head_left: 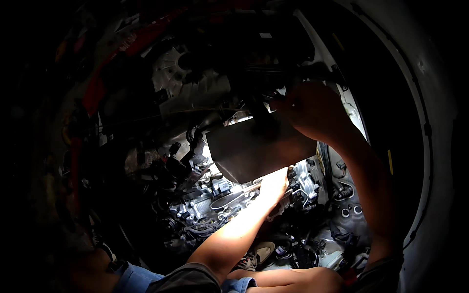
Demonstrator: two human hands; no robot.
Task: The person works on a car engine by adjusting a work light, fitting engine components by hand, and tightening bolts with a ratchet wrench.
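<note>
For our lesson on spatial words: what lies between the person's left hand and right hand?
In the head view, a dark, roughly rectangular panel lies between the lit left hand and shadowed right hand.

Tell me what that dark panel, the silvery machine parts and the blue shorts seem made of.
Dark panel: perhaps plastic or painted metal; smooth and matte, but shadowed. Silvery machine parts: likely cast metal, given their bright glints. Blue shorts: probably denim; matte, faded blue cloth.
</note>
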